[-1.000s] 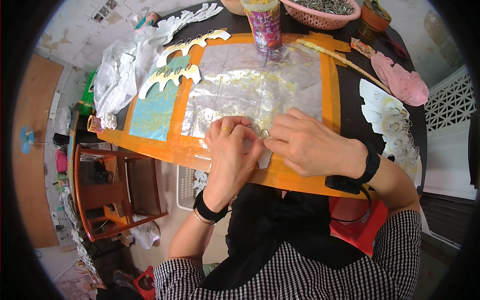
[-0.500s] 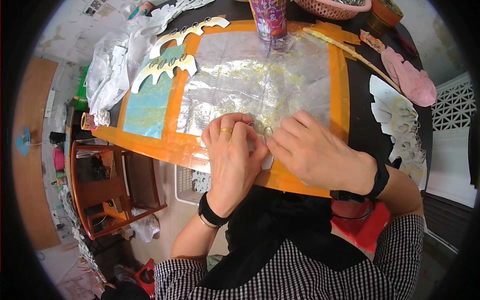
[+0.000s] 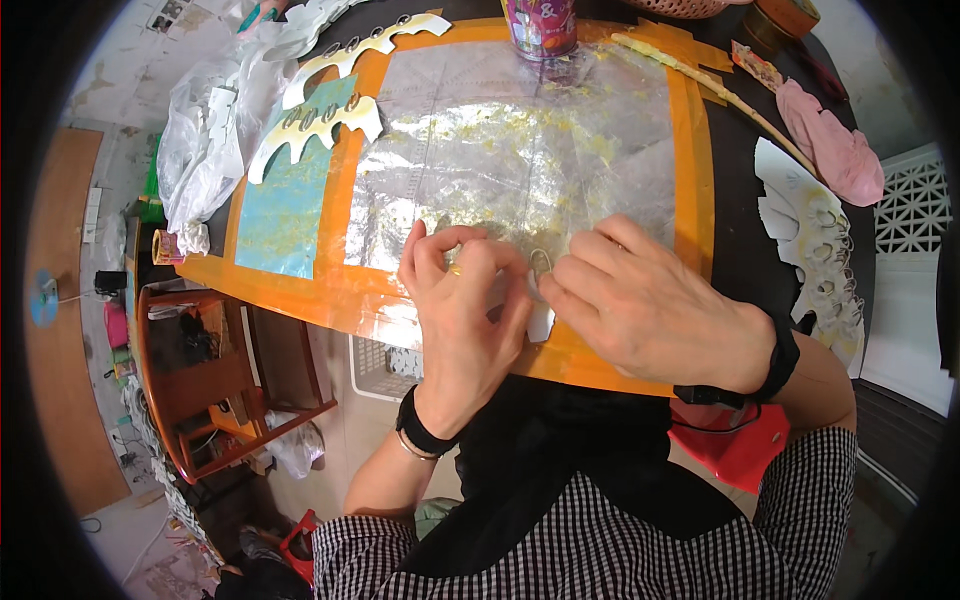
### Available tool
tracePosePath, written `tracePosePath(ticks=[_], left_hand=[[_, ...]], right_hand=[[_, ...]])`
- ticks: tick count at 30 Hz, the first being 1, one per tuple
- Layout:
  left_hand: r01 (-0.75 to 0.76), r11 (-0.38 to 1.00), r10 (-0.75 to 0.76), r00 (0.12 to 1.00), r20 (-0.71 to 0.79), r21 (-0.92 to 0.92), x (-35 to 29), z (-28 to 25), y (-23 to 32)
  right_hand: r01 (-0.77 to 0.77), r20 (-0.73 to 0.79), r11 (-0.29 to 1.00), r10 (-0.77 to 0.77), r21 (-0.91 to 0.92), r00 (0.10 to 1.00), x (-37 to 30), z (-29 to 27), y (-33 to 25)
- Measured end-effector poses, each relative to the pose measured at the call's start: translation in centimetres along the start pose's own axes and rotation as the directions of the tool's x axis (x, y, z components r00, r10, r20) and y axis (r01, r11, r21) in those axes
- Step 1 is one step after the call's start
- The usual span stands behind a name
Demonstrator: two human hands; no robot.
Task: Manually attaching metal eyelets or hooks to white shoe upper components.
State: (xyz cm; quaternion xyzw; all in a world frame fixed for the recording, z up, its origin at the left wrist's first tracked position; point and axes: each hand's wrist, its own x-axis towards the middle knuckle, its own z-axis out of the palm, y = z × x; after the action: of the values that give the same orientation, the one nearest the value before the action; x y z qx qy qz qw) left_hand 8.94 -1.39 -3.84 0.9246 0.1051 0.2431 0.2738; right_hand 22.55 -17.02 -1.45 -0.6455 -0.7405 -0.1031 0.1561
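A small white paper piece (image 3: 541, 321) is mostly hidden between my hands at the mat's near edge. An oval metal ring (image 3: 541, 262) shows at its far end. My left hand (image 3: 468, 300), curled with thumb and index finger together, pinches the left side of the piece. My right hand (image 3: 650, 305) is closed, its fingertips pressed on the right side of the piece beside the ring. Farther left lie two scalloped white strips with yellow smears and several metal rings: a nearer strip (image 3: 318, 130) and a farther strip (image 3: 365, 50).
Orange tape (image 3: 697, 180) borders the plastic-covered mat (image 3: 590, 130). A purple patterned cup (image 3: 541, 28) stands at the back. Right of it lie a yellow-smeared stick (image 3: 715, 95), a pink cloth (image 3: 830, 145) and stacked ringed strips (image 3: 825, 245). Clear plastic bags (image 3: 205, 140) lie at left.
The view has shifted slightly. My left hand's fingers have lifted and curled apart from the mat, while both hands stay at the white piece.
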Motion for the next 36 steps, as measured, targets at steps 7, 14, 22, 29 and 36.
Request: tracePosePath(ticks=[7, 14, 22, 29, 36], left_hand=[[-0.161, 0.959, 0.152, 0.987, 0.057, 0.233, -0.5, -0.9, -0.1], [-0.256, 0.934, 0.242, 0.967, 0.085, 0.250, -0.9, -2.1, -0.6], [-0.428, 0.871, 0.400, 0.903, 0.157, 0.243, 0.7, -2.8, -0.5], [-0.464, 0.834, 0.443, 0.886, 0.139, 0.299, 0.3, -2.1, -0.3], [-0.375, 0.889, 0.380, 0.924, 0.035, 0.263, -0.2, -0.8, -0.6]], right_hand=[[-0.010, -0.069, 0.991, 0.020, 0.133, 0.997, 0.1, 0.4, 0.6], [-0.056, -0.093, 0.959, 0.085, 0.280, 0.992, 0.6, 0.6, 1.2], [-0.035, -0.167, 0.936, 0.099, 0.350, 0.981, 0.7, 1.3, 1.9], [-0.085, -0.139, 0.944, 0.135, 0.318, 0.981, 0.6, 1.2, 1.9], [-0.060, -0.158, 0.938, 0.120, 0.341, 0.980, 0.4, 1.2, 1.5]])
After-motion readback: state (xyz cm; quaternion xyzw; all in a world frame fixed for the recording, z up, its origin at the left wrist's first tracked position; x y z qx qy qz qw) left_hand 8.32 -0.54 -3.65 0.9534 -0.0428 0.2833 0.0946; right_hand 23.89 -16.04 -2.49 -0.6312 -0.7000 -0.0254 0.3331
